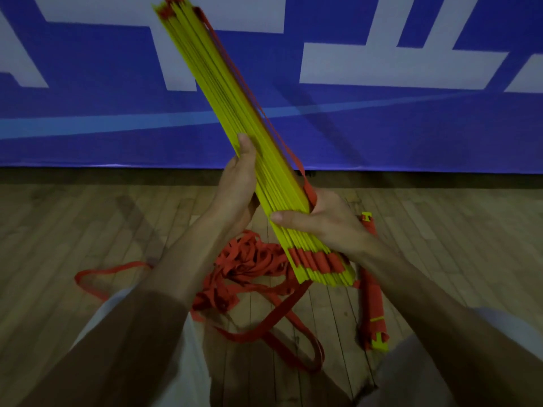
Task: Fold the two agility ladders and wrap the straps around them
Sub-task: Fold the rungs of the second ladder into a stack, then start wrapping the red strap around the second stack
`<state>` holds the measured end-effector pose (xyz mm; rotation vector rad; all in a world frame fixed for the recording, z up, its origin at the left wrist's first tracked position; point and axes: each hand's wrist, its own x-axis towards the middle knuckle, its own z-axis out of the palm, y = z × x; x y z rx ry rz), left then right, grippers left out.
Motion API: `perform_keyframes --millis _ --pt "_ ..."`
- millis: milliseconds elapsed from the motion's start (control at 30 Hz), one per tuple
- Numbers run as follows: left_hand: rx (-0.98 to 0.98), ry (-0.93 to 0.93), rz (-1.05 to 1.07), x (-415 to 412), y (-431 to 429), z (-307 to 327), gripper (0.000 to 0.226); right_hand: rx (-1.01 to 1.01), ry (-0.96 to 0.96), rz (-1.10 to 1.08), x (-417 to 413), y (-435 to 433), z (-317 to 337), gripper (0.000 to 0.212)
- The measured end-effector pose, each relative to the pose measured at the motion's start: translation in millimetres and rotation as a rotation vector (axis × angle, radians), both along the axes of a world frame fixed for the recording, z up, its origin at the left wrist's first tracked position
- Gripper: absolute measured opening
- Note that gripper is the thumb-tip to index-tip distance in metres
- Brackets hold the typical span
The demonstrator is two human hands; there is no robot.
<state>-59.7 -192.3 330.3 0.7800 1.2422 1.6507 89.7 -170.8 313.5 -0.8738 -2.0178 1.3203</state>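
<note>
left hand [236, 183] and right hand [326, 220] clamp the rung stack [223, 92] square; right pins the strap [258, 107] taut for wrapping, probably.

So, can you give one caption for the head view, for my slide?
Left hand and right hand hold the stacked yellow rungs tilted above loose red straps on wooden floor.

rung stack [232, 113] — yellow, tilted | straps [252, 259] — red, heaped on floor [88, 224]
</note>
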Motion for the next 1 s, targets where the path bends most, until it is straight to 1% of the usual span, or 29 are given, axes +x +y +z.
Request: perform_keyframes --millis 67,167,267,367,467,567,633,700,800,833,867,900,933,967,1000 --pt "0.017 0.049 0.029 0 -3 0 0.058 0.014 0.025 -0.025 -3 -1 -3 0.029" --pt "0.066 0.073 0.158 0 -5 3 0.041 0.025 0.06 -0.056 -6 -2 -5 0.025" --pt "0.108 0.101 0.279 -2 -5 5 0.046 0.023 0.097 -0.051 -9 -4 -3 0.028" --pt "0.138 0.177 0.365 -3 -4 2 0.043 0.006 0.137 -0.051 -12 -5 -5 0.029" --pt "0.197 0.249 0.443 -6 -4 -1 0.036 0.013 0.136 -0.058 -15 -7 -6 0.031" --pt "0.169 0.287 0.375 -8 -7 2 0.027 0.022 0.125 -0.052 -16 -6 -5 0.031" --pt "0.158 0.233 0.248 -13 -8 1 0.023 0.006 0.149 -0.049 -15 -7 -4 0.03" --pt "0.125 0.176 0.16 -13 -11 4 0.028 -0.018 0.174 -0.047 -15 -7 -4 0.03" --pt "0.072 0.231 0.122 -3 -13 9 0.053 -0.028 0.182 -0.047 -18 -11 -2 0.029" --pt "0.064 0.219 0.115 2 -14 10 0.055 -0.023 0.177 -0.041 -20 -12 -4 0.027" --pt "0.069 0.165 0.1 5 -13 11 0.047 -0.018 0.166 -0.034 -21 -15 -4 0.023" --pt "0.088 0.101 0.089 9 -13 11 0.035 0.007 0.139 -0.021 -21 -16 -4 0.018" --pt "0.097 0.087 0.096 9 -11 10 0.031 0.046 0.086 -0.007 -22 -18 -2 0.013" --pt "0.087 0.122 0.13 10 -10 8 0.035 0.096 0.019 0.01 -22 -18 -2 0.014" --pt "0.063 0.143 0.162 8 -8 5 0.042 0.146 -0.065 0.026 -22 -18 0 0.022"
